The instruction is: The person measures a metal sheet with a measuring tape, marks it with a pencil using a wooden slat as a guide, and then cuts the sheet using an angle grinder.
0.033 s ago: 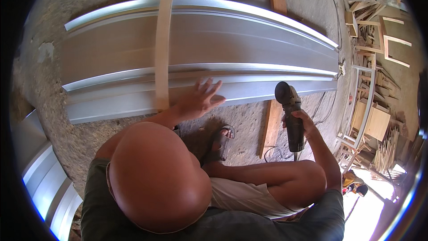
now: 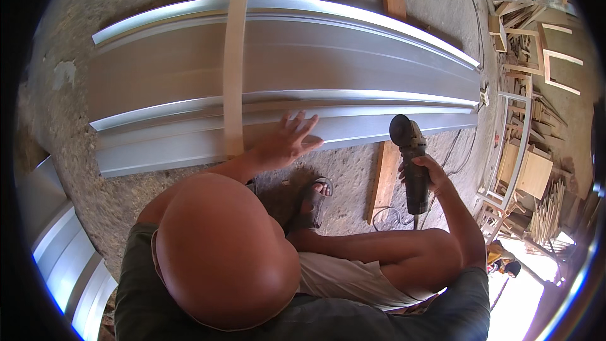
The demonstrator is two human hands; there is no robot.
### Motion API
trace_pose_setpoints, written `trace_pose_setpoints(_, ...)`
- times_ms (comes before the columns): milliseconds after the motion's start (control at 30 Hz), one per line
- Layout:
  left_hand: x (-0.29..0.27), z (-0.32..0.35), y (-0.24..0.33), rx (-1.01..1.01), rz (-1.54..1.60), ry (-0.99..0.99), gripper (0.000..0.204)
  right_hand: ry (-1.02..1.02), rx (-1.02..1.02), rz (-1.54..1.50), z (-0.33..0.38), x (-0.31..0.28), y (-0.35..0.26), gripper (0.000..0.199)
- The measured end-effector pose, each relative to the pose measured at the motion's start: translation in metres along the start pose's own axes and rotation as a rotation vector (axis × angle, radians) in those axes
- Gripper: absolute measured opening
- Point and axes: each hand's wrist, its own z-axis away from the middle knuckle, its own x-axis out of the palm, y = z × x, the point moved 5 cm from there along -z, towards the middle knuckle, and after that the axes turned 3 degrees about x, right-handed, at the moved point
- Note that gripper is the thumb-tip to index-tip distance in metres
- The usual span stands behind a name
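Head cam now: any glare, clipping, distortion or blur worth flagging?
Head view: bright glare streaks along ridges of the metal sheeting; head view, lower right: sunlit patch blown out to white; head view, overall: fisheye bows the sheeting's long edges, corners go black; head view, right of centre: angle grinder in the right hand is readable, though its dark body hides detail.

I count two bare hands: one left hand (image 2: 293, 143), one right hand (image 2: 427, 175). Angle grinder (image 2: 416, 180), one. Pale wooden strip (image 2: 233, 82), one. Sandal (image 2: 314, 205), one showing. Metal sheeting (image 2: 315, 57), two lots at least; overlaps, can't split further. Brown timber (image 2: 384, 180), two lengths showing, can't tell if joined. Background person (image 2: 499, 259), one. Loose sticks (image 2: 548, 218), too many to count.
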Motion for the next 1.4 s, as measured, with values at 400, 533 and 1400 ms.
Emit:
trace_pose_setpoints(400, 0.029, -0.016, -0.005, 0.035, -0.053, 0.032, 0.055, 0.159, 0.008, 0.294, -0.016, 0.001, 0.001, 0.057)
trace_pose_setpoints(533, 0.029, -0.015, -0.006, 0.030, -0.062, 0.019, 0.057, 0.175, 0.002, 0.460, -0.028, -0.006, 0.017, 0.057)
trace_pose_setpoints(1400, 0.021, -0.016, -0.003, 0.022, -0.089, 0.042, 0.058, 0.228, -0.056, 0.521, -0.039, 0.003, 0.031, 0.048)
